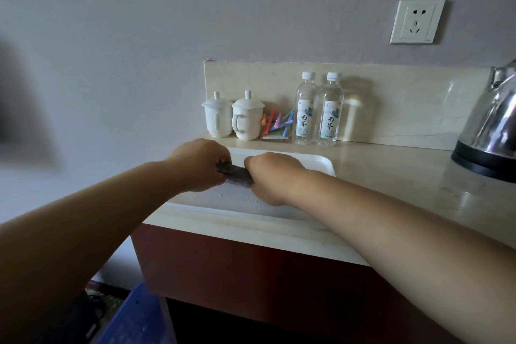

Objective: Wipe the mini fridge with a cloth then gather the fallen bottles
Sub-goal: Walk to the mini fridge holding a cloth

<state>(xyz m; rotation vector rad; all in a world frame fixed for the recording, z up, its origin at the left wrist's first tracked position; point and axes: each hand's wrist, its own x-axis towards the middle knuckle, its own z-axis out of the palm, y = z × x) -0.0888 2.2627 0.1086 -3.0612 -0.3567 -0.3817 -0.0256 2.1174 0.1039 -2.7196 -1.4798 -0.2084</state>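
Gripping one dark cloth, left hand and right hand hang over a tray. No fridge shows; wiping looks unstarted, far bottles upright.

A dark rolled cloth, gripped by the left hand and right hand, is held over a white rectangular plastic tray on a pale stone countertop. Behind the tray stand, left to right, two white lidded ceramic cups, coloured sachets and two clear plastic water bottles; a steel kettle sits far right.
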